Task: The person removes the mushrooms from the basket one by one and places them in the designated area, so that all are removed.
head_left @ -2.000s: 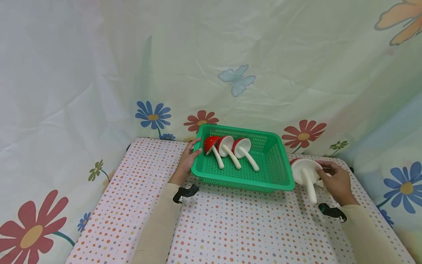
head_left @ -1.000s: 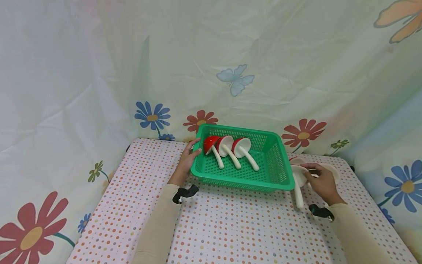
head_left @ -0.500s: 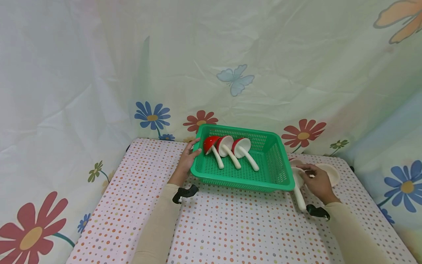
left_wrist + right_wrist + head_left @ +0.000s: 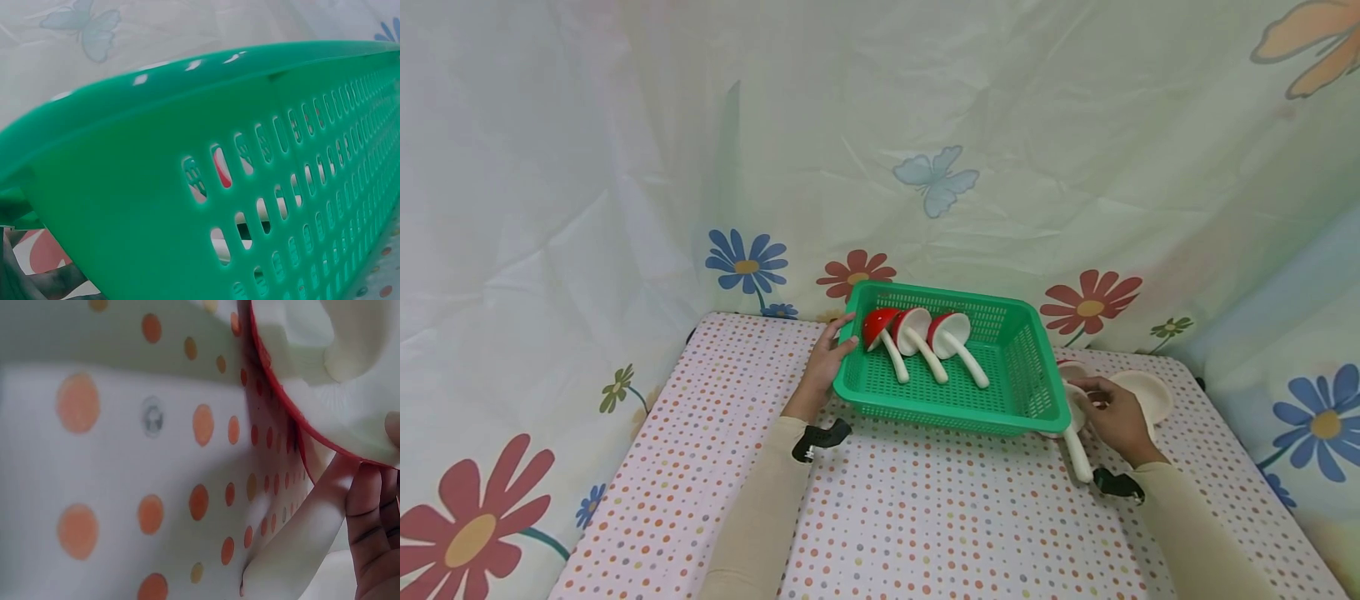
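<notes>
My left hand [image 4: 826, 365] grips the left end of a green plastic basket [image 4: 947, 407], with its thumb at the rim. Inside, three toy mushrooms with red caps and white stems lie side by side: one on the left [image 4: 895, 360], one in the middle [image 4: 932, 362] and one on the right [image 4: 968, 360]. To the right of the basket, my right hand [image 4: 1118, 417] pinches the cap edge of another toy mushroom [image 4: 1078, 454]. Its white underside faces up in the right wrist view, where fingers [image 4: 369, 531] show beneath the red edge.
More mushrooms lie beside my right hand: a pale underside [image 4: 1152, 395] to its right, and a partly hidden cap [image 4: 1072, 367] behind it. A dotted cloth [image 4: 925, 517] covers the table. A flowered curtain [image 4: 1037, 167] hangs behind.
My right hand has moved left with its mushroom, lower and closer to the basket's right end, uncovering other mushrooms. The left hand and basket have stayed put.
</notes>
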Available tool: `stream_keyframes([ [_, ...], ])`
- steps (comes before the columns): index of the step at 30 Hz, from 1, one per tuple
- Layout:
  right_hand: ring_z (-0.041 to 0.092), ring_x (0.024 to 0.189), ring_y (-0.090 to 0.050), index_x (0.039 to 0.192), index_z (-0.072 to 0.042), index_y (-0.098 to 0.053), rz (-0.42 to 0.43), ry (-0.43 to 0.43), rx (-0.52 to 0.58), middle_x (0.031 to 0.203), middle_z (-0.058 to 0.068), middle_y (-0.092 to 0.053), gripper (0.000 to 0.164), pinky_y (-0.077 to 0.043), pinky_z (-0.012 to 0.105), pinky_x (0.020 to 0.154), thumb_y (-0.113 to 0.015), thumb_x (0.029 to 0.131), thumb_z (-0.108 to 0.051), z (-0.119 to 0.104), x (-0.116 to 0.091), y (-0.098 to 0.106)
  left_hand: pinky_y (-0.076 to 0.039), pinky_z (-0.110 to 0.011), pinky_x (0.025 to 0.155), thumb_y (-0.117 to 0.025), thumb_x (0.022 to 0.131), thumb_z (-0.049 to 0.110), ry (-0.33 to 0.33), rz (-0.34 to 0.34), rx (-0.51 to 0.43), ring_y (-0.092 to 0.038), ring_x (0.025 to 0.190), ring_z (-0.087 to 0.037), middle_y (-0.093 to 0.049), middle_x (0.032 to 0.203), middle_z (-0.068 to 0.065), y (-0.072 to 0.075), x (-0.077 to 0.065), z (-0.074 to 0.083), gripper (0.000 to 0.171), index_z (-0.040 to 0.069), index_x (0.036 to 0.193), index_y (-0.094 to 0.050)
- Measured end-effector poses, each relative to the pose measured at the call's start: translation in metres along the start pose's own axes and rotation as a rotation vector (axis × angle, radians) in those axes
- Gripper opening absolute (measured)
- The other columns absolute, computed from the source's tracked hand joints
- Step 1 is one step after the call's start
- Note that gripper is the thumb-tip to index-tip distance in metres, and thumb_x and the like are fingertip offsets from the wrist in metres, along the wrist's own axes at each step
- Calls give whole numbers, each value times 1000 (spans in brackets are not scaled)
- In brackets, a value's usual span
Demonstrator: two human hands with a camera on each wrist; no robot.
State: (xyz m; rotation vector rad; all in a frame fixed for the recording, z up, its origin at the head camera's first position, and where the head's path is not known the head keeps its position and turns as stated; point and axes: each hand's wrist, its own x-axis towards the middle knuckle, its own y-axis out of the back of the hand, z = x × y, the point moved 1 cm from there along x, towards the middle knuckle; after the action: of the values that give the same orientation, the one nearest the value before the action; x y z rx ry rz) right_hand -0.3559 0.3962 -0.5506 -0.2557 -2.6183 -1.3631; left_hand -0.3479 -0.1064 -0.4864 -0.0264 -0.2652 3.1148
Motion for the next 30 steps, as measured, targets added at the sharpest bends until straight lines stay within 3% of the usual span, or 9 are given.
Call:
stream_keyframes([
  [8,36,102,-62,124,-4,-63,-36,45,11,122,23,-63,40,-56,41,76,-52,102,-35,-31,-12,18,-42,-57,107,-53,102,17,5,1,2,-48,133,-37,-41,151,-14,0,0,0,46,30,146,-47],
  [9,38,102,-62,125,-2,-62,-62,45,28,123,25,-62,42,-57,43,75,-54,101,-35,-31,-12,21,-42,-57,107,-54,102,18,5,2,2,-48,133,-37,-41,151,-13,0,0,0,46,30,145,-47],
  [11,29,97,-64,124,-6,-64,-65,81,-8,121,20,-64,50,-56,33,68,-53,98,-48,-14,-4,18,-42,-57,107,-53,102,18,-3,-1,6,-48,133,-37,-41,151,-14,0,0,0,46,29,146,-47],
  [16,19,91,-61,122,-10,-65,-121,111,-32,117,16,-66,50,-49,25,60,-56,96,-51,-14,-3,28,-42,-58,107,-53,102,17,-6,3,10,-48,132,-39,-42,150,-15,-1,-1,1,47,29,147,-46],
  [20,27,93,-60,121,-6,-66,-165,81,20,116,20,-65,42,-52,35,58,-64,94,-39,-41,-14,46,-42,-57,107,-53,102,18,2,8,6,-48,132,-39,-43,148,-15,-1,0,0,46,29,146,-47],
  [24,34,99,-61,122,-1,-64,-193,73,33,118,24,-64,41,-55,42,66,-67,94,-30,-61,-23,60,-42,-57,107,-54,102,18,-1,8,8,-48,133,-39,-43,148,-16,-1,0,0,45,30,145,-48],
  [30,36,100,-61,123,2,-62,-214,80,35,118,26,-64,37,-54,32,63,-65,95,-23,-71,-25,74,-42,-56,107,-53,102,18,8,16,17,-48,133,-37,-45,148,-15,-1,-1,-1,45,31,145,-48],
])
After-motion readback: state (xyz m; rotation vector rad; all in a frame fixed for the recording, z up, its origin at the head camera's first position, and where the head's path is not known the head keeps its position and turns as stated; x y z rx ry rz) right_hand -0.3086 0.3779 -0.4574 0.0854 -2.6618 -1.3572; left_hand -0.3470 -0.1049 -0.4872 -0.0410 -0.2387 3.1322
